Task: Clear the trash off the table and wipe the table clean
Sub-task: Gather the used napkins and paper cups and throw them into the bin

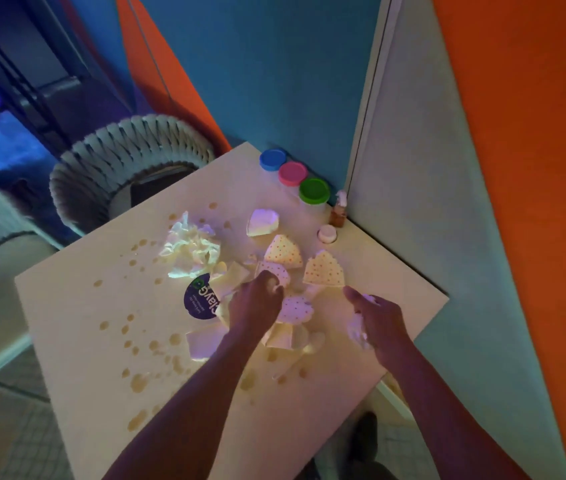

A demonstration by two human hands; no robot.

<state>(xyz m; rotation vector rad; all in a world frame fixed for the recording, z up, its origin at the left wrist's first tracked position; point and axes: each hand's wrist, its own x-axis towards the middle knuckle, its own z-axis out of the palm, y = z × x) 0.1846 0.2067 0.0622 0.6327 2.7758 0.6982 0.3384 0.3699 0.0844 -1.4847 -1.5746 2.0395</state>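
Note:
Torn paper scraps litter the white table. Two dotted pieces lie in the middle, and a plain white piece lies behind them. A crumpled white wad sits at the left, next to a dark round label. My left hand pinches a dotted scrap in the middle of the pile. My right hand grips white crumpled paper just right of the pile. Brown liquid spots are spattered over the left and front of the table.
Three tubs with blue, pink and green lids stand at the far edge by the blue wall. A small brown bottle and a white cap stand beside them. A woven chair sits behind the table's left corner.

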